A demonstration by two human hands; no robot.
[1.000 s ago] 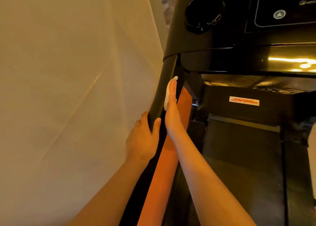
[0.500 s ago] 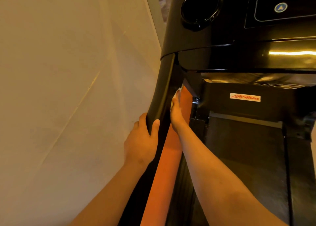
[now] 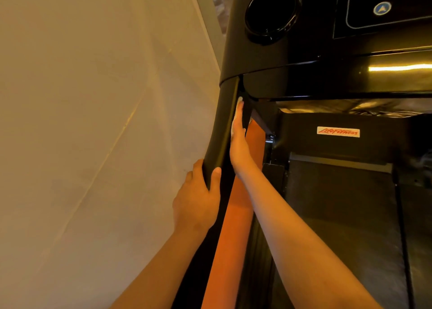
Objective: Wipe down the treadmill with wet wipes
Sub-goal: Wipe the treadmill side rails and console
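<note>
A black treadmill fills the right half of the view, with its left handrail [image 3: 222,126] sloping up to the console [image 3: 304,51]. My left hand [image 3: 198,196] grips the handrail from the left, thumb over its top. My right hand [image 3: 238,142] lies flat against the rail's inner side, pressing a white wet wipe [image 3: 236,114] on it; only the wipe's edge shows past my fingertips, just under the console. An orange strip [image 3: 236,215] runs along below the rail.
A pale wall [image 3: 93,121] stands close on the left of the rail. The console has a round cup holder [image 3: 271,13] and a control panel [image 3: 385,6]. The dark running belt [image 3: 339,226] lies lower right, below a white logo label [image 3: 338,131].
My right hand with the wipe slid down the rail's inner side, then back up toward the console. My left hand kept its grip on the rail.
</note>
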